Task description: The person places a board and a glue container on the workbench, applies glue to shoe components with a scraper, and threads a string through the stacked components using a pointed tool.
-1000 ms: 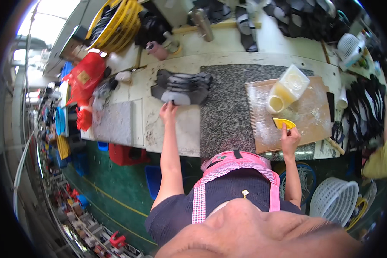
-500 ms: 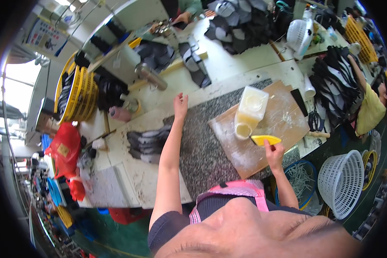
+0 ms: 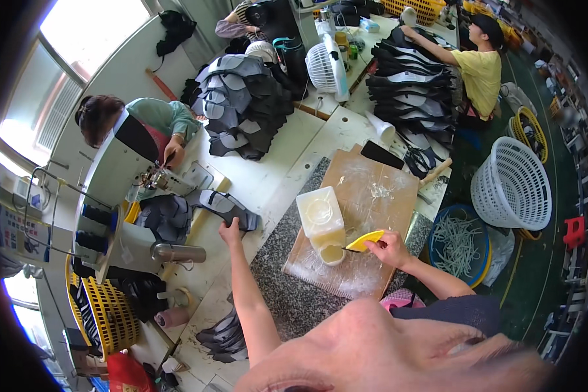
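Observation:
My left hand (image 3: 229, 233) is stretched out to the far left, its fingers closed on the near edge of a grey and black shoe upper piece (image 3: 226, 205). That piece lies by a sewing machine, with more dark pieces (image 3: 164, 219) beside it. My right hand (image 3: 391, 249) grips a yellow scraper (image 3: 366, 241) with a dark edge. The scraper's tip is close to the mouth of a whitish plastic container (image 3: 321, 215) of pale glue, which sits on a smeared cardboard sheet (image 3: 372, 189). Whether the tip touches the container I cannot tell.
A sewing machine (image 3: 121, 189) with a co-worker behind it stands at the far left. A steel flask (image 3: 178, 253) stands near my left arm. Stacked shoe uppers (image 3: 242, 104), a white fan (image 3: 323, 65), scissors (image 3: 419, 160) and a white basket (image 3: 511, 183) lie around the work area.
The view has swung, showing more of the far side. My left hand, earlier empty above the table, has reached the grey shoe upper piece. My right hand still holds the scraper by the container.

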